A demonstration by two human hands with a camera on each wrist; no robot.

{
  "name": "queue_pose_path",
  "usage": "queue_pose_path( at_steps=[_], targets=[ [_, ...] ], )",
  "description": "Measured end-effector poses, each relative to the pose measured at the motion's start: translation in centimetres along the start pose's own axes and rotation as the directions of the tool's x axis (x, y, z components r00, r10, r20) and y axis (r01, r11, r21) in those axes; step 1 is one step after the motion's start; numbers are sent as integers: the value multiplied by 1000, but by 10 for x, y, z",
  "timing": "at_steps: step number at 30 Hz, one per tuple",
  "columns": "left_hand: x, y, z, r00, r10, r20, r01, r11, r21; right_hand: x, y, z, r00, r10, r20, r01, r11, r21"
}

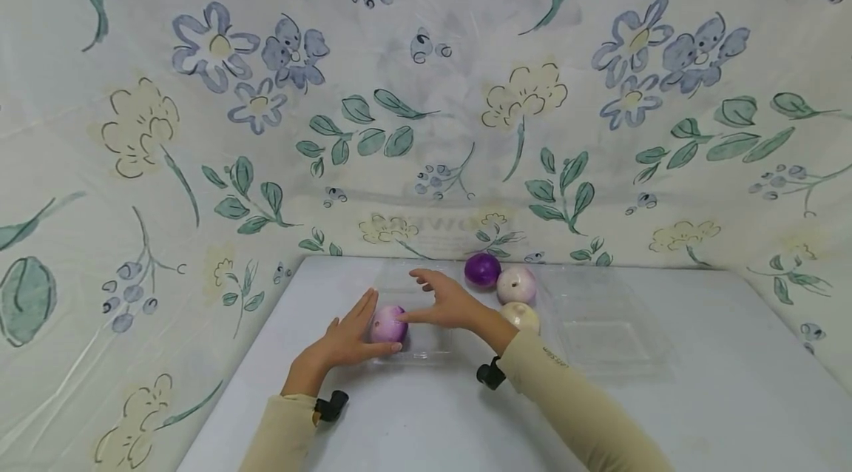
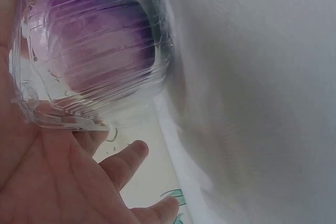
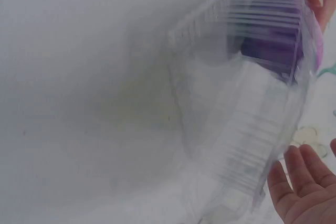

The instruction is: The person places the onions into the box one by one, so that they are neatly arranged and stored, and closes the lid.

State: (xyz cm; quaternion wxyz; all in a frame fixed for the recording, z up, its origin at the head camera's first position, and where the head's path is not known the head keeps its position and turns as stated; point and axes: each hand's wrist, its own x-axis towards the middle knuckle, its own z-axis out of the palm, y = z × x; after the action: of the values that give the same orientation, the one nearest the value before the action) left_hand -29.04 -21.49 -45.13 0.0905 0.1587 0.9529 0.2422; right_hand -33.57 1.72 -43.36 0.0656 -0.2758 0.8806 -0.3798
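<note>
A pink-and-purple onion (image 1: 390, 324) sits at the left end of a clear plastic container (image 1: 429, 342), and its side shows through the ribbed wall in the left wrist view. My left hand (image 1: 342, 340) lies along that end, fingers extended and thumb reaching past the onion's near side. From the right, the thumb of my right hand (image 1: 447, 302) touches or nearly touches the onion, while its other fingers spread over the container. In the right wrist view those fingers are loose beside the clear wall (image 3: 210, 103).
Right of the container a dark purple onion (image 1: 482, 270), a pale pink onion (image 1: 516, 285) and a cream-coloured onion (image 1: 521, 317) stand close together, the last partly behind my right wrist. Farther right lies another clear plastic container (image 1: 609, 342). A flowered sheet (image 1: 452, 87) hangs behind the white table (image 1: 413, 420).
</note>
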Motion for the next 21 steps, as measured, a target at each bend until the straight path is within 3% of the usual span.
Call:
queue_pose_path(
  at_steps=[21],
  targets=[
    [1, 0, 1, 1000, -22, -5, 22, 1000, -22, -7, 18, -47, 993, 84, -80, -87, 996, -36]
  ],
)
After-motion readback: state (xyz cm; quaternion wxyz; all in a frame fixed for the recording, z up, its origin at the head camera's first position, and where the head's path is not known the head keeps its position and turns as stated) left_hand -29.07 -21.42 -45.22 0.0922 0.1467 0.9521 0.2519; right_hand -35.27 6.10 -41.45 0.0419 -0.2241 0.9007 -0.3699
